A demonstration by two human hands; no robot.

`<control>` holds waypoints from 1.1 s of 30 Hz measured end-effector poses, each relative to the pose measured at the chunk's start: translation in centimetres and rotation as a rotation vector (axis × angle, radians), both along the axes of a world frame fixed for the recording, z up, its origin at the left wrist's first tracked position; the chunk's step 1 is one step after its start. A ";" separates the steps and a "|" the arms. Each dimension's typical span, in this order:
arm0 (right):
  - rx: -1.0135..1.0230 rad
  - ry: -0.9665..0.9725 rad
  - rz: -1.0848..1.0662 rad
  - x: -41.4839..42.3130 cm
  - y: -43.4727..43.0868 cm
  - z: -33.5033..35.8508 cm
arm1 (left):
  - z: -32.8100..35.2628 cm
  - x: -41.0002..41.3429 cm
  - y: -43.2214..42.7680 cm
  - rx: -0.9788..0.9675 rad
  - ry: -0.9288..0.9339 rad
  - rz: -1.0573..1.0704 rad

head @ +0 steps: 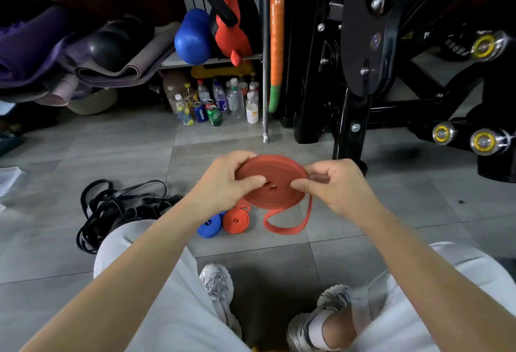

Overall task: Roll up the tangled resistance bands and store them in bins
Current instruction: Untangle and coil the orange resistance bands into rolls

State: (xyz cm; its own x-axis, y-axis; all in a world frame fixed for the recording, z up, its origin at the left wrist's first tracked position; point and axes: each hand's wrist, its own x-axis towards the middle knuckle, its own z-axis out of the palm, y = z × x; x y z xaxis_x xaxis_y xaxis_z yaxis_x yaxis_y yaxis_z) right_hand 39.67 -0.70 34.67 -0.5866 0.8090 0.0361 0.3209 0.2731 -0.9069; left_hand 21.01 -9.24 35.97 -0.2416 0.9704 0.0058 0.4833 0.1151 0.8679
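Person seated on tiled floor, knees up. Red band held in the air between both hands, nearly all wound into a flat coil. Left hand pinches it, thumb on the face, fingers behind. Right hand pinches the opposite rim.

Loose tail hangs below in a limp loop. Rubber looks soft, light and springy, likely to unwind if let go. Best hold: squeeze across the flat faces, one finger trapping the tail end.

On the floor just beyond: blue roll touching a small orange roll. Black tangle beside the left knee, unrolled.

No bin in view. Finished rolls sit loose on the tiles.
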 end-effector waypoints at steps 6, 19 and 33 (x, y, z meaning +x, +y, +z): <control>0.257 -0.242 0.069 -1.6 -0.5 -0.1 | 0.4 1.6 0.8 -0.097 0.694 -0.232; -0.107 0.109 0.002 -0.5 0.4 -0.5 | 0.0 0.8 0.0 0.158 0.173 0.099; -0.064 0.013 0.036 -0.2 0.5 -0.3 | -0.2 0.8 0.0 0.052 0.420 0.002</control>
